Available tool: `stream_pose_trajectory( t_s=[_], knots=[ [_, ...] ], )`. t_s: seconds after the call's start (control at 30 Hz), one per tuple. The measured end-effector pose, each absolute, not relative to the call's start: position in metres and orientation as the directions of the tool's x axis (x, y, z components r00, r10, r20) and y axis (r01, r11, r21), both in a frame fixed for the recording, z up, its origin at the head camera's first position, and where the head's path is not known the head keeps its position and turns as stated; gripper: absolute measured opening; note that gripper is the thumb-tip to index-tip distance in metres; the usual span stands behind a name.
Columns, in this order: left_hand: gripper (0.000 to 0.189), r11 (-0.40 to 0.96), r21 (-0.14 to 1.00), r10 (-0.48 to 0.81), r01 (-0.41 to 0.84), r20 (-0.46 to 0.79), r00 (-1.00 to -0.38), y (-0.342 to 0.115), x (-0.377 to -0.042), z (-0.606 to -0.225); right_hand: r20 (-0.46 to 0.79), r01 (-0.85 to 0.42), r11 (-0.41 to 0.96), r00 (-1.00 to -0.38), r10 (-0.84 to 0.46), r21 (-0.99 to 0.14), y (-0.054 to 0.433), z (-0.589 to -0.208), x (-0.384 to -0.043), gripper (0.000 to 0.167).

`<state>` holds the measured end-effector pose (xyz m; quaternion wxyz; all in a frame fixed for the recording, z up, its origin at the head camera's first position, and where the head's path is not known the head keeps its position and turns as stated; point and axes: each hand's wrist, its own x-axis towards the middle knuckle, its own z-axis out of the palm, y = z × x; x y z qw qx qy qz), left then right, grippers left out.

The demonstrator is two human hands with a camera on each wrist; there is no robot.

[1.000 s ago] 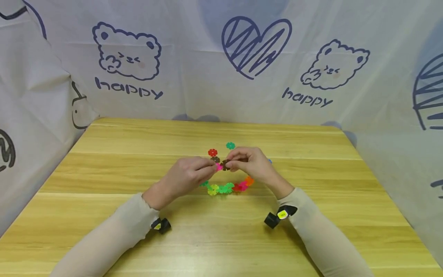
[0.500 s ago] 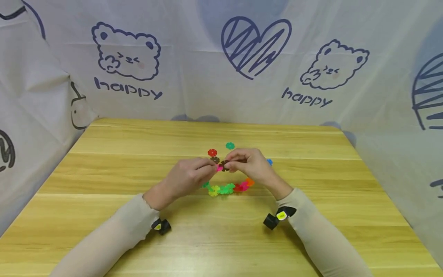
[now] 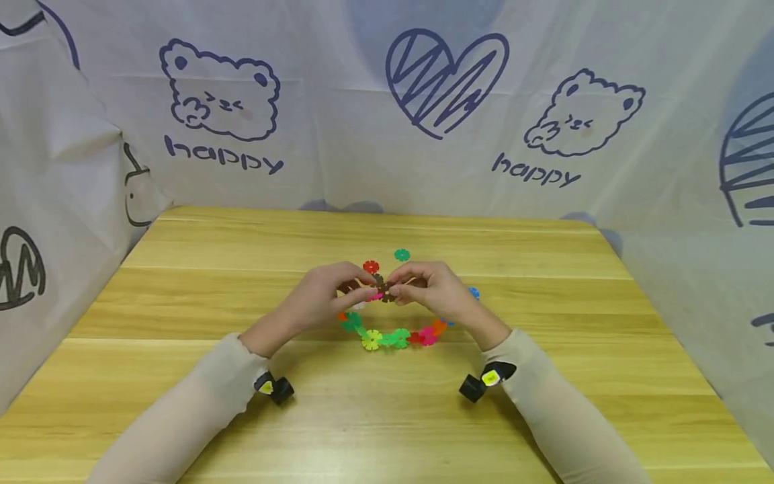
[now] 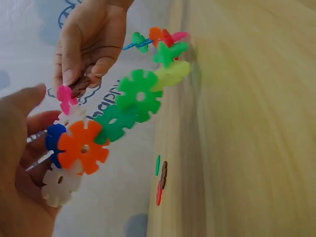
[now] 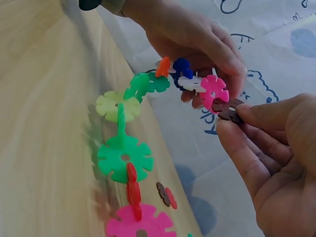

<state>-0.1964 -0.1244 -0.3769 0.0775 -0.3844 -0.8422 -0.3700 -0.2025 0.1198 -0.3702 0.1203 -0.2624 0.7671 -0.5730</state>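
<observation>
A looped chain of colourful notched plastic discs, shaped like snowflakes, hangs between both hands above the table. My right hand [image 3: 432,289] pinches a dark brown disc [image 5: 228,109] between thumb and fingers. That disc meets the pink disc [image 5: 214,93] at the chain's end. Loosely curled about the white and blue discs nearby are the fingers of my left hand [image 3: 311,296]; its thumb stands apart from the pink disc in the left wrist view. An orange disc [image 4: 84,147] and green disc [image 4: 139,96] face the left wrist camera. A yellow disc [image 3: 371,340] hangs at the front.
Loose on the wooden table [image 3: 387,417] beyond the hands lie a red disc [image 3: 371,267], a teal disc [image 3: 402,255] and another brown disc [image 4: 164,175]. A white cloth [image 3: 338,148] with drawn bears and hearts stands behind the table.
My left hand has shifted slightly left, with its thumb and fingers spread wider. The chain's front part sits lower and wider in view. My right hand still pinches the brown disc.
</observation>
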Motion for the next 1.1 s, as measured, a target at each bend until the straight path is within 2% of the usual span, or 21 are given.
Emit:
stream_pose_trajectory(
  t_s=[0.07,0.13,0.33,0.47,0.63,0.9,1.1],
  knots=[
    [0.021,0.453,0.643,0.575,0.617,0.318,-0.754,-0.125,-0.197,-0.375,0.111,-0.270,0.222,-0.831,-0.544,-0.937,0.117,-0.370,-0.201,0.014],
    [0.021,0.454,0.704,0.573,0.546,0.239,-0.784,-0.126,-0.198,-0.374,0.110,-0.283,0.241,-0.829,-0.548,-0.928,0.115,-0.370,-0.200,0.014],
    [0.022,0.436,0.795,0.600,0.422,0.093,-0.795,-0.130,-0.202,-0.376,0.104,-0.299,0.288,-0.837,-0.538,-0.910,0.106,-0.371,-0.197,0.013],
    [0.023,0.439,0.806,0.605,0.396,0.060,-0.794,-0.131,-0.204,-0.379,0.093,-0.295,0.305,-0.839,-0.536,-0.905,0.103,-0.373,-0.197,0.013],
    [0.021,0.440,0.809,0.618,0.390,0.042,-0.785,-0.133,-0.206,-0.384,0.110,-0.348,0.381,-0.844,-0.524,-0.857,0.101,-0.373,-0.201,0.017],
    [0.022,0.405,0.853,0.624,0.329,0.005,-0.781,-0.139,-0.215,-0.395,0.144,-0.426,0.557,-0.866,-0.479,-0.713,0.101,-0.372,-0.223,0.020],
    [0.021,0.364,0.884,0.632,0.295,-0.002,-0.775,-0.143,-0.221,-0.404,0.119,-0.451,0.642,-0.863,-0.491,-0.620,0.095,-0.377,-0.242,0.025]
  ],
)
